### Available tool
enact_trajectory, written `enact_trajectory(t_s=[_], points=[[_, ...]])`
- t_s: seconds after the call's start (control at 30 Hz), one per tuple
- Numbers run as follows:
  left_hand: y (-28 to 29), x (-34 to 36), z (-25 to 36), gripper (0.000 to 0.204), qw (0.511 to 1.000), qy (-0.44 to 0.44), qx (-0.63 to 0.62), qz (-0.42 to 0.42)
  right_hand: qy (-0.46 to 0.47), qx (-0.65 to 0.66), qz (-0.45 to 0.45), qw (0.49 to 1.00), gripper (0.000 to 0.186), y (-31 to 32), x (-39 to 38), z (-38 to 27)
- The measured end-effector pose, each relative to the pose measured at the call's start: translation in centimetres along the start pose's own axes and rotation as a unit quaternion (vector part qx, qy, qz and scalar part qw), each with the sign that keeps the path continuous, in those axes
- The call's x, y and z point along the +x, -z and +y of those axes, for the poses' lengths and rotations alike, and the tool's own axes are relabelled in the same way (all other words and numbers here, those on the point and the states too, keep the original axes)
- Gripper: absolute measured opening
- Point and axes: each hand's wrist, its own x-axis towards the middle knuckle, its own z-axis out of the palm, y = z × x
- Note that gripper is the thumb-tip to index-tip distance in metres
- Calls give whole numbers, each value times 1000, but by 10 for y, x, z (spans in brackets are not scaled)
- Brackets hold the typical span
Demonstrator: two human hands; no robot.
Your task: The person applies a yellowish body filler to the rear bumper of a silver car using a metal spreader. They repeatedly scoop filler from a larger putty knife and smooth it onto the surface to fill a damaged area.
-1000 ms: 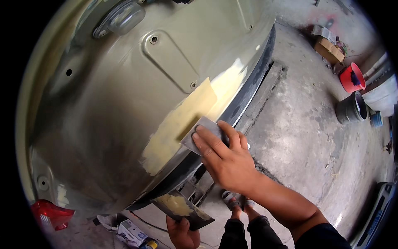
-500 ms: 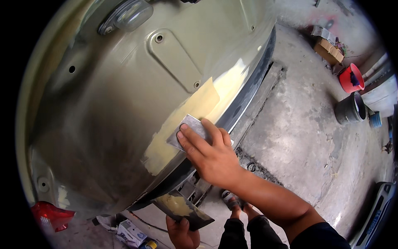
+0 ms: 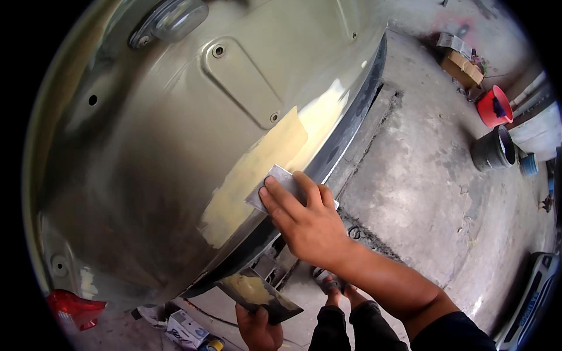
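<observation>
While I watch through the head camera, my right hand (image 3: 307, 225) presses flat on a small grey metal spreader (image 3: 275, 186), fingers extended along its back, thumb tucked beneath. The spreader lies against the pale olive car body panel (image 3: 146, 175), at the lower end of a long patch of cream-yellow filler (image 3: 257, 164) that runs diagonally toward the panel's dark lower edge. The filler looks matte and smooth, paler and glossier where light hits near the rim. My left hand (image 3: 257, 327), low in view, grips a dark mixing board (image 3: 260, 295) smeared with the same yellowish paste. Beyond the panel on the concrete floor (image 3: 421, 175) stand a red bucket (image 3: 493, 106) and a dark bucket (image 3: 494, 149).
</observation>
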Motion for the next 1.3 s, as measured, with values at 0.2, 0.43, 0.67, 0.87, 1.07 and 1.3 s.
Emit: enact_trajectory(t_s=[0.2,0.43,0.67,0.87,1.07,1.3], points=[[-4,2,2,63,1000,2,2,-15,-23,-12,-25,999,58,4,-23,10],[-2,3,-3,65,1000,0,8,-5,-28,3,95,995,57,31,26,48],[4,10,-5,65,1000,4,18,-12,-23,-2,25,999,54,11,7,38],[-20,17,5,65,1000,-9,10,-11,-47,9,-23,999,57,21,-19,38],[-63,32,22,63,999,-29,25,-26,-120,116,-36,985,62,78,-54,24],[-117,29,33,54,995,-74,49,-46,-23,124,-44,991,52,142,-38,9]])
